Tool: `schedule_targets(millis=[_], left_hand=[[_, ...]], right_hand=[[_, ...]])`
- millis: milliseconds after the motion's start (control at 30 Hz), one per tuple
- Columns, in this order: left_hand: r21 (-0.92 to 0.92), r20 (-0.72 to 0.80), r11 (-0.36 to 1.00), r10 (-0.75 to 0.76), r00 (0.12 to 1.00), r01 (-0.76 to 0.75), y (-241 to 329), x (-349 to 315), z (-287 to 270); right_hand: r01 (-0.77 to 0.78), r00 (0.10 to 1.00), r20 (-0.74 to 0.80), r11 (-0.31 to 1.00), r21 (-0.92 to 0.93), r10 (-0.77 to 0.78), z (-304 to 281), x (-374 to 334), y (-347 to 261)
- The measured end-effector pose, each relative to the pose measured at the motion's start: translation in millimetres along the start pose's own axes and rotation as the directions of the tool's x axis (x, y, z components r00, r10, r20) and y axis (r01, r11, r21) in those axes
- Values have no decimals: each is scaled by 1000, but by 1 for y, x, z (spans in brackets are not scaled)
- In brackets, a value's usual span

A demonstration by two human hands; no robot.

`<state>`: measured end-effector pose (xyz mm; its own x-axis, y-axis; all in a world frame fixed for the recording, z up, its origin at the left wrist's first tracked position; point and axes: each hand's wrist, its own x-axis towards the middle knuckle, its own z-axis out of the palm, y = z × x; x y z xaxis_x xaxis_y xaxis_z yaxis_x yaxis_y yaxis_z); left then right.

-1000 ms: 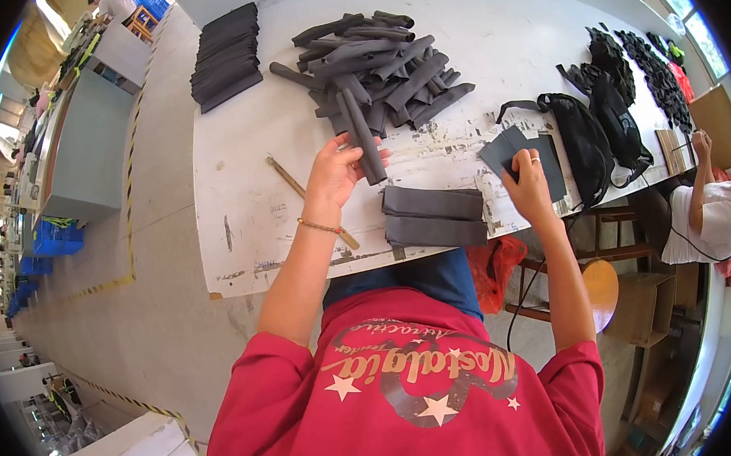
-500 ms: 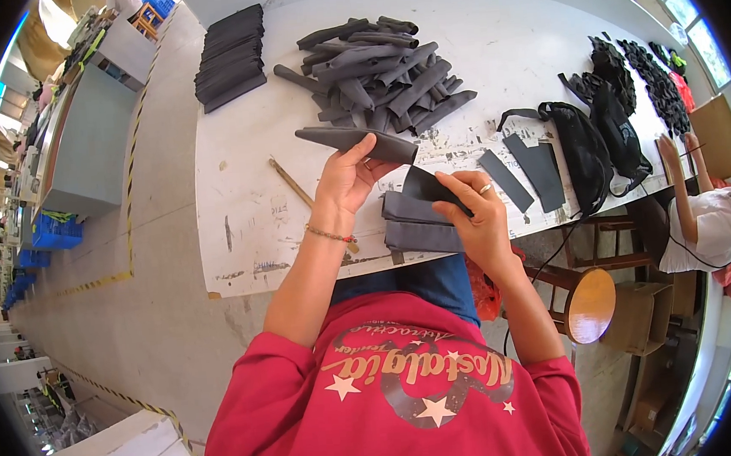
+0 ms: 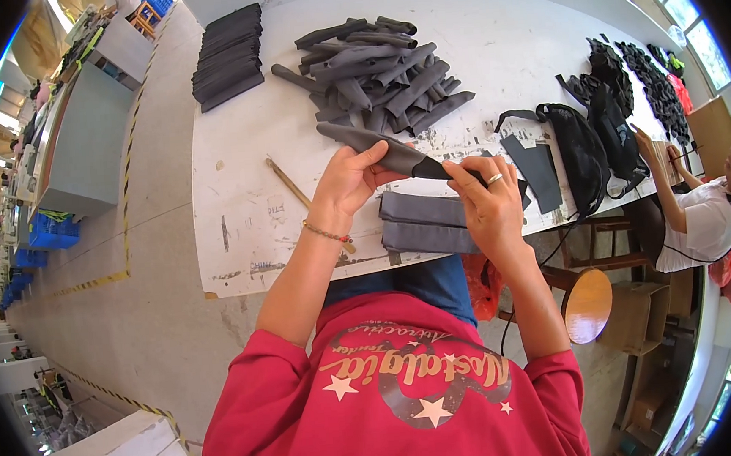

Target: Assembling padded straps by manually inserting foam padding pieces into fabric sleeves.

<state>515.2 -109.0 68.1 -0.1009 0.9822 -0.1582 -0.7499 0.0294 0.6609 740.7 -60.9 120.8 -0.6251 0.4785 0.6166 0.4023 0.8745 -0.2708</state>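
Observation:
My left hand [image 3: 355,176] is closed around a dark grey fabric tube [image 3: 390,152], its thumb lying on top. The tube slants across in front of me, a little above the table's near part. At its right end, my right hand [image 3: 486,192] pinches black material; whether that is the tube's own end or a separate piece inside it, I cannot tell. Just below lie two flat, folded dark grey fabric pieces [image 3: 424,224], side by side and partly hidden by my right hand. A heap of similar grey tubes [image 3: 380,70] lies beyond my hands.
A neat row of flat dark pieces [image 3: 228,55] lies at the far left of the white table [image 3: 234,169]. A wooden stick [image 3: 290,182] rests left of my hands. To the right are grey panels [image 3: 535,174], a black bag [image 3: 576,154] and a co-worker [image 3: 696,222].
The tube has shifted right and now tilts down toward my right hand. My right hand has risen from above the folded pieces to the tube's right end.

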Motion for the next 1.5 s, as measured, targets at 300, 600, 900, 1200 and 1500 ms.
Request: schedule_targets(millis=[300, 600, 900, 1200, 1500], left_hand=[[108, 24, 991, 77, 997, -79, 4, -15, 34], [54, 27, 998, 38, 999, -40, 12, -18, 31], [81, 3, 992, 96, 995, -96, 8, -24, 45], [13, 3, 937, 349, 937, -349, -16, -21, 46], [-101, -60, 919, 376, 925, -380, -27, -22, 45]], right_hand=[[59, 997, -45, 981, -187, -69, 7, 5, -11], [18, 992, -125, 997, -76, -27, 7, 7, -5], [104, 974, -175, 967, -232, -146, 17, 8, -9], [-49, 991, -101, 950, 309, 84, 45, 5, -44], [-59, 998, 21, 967, 248, 55, 45, 0, -39]])
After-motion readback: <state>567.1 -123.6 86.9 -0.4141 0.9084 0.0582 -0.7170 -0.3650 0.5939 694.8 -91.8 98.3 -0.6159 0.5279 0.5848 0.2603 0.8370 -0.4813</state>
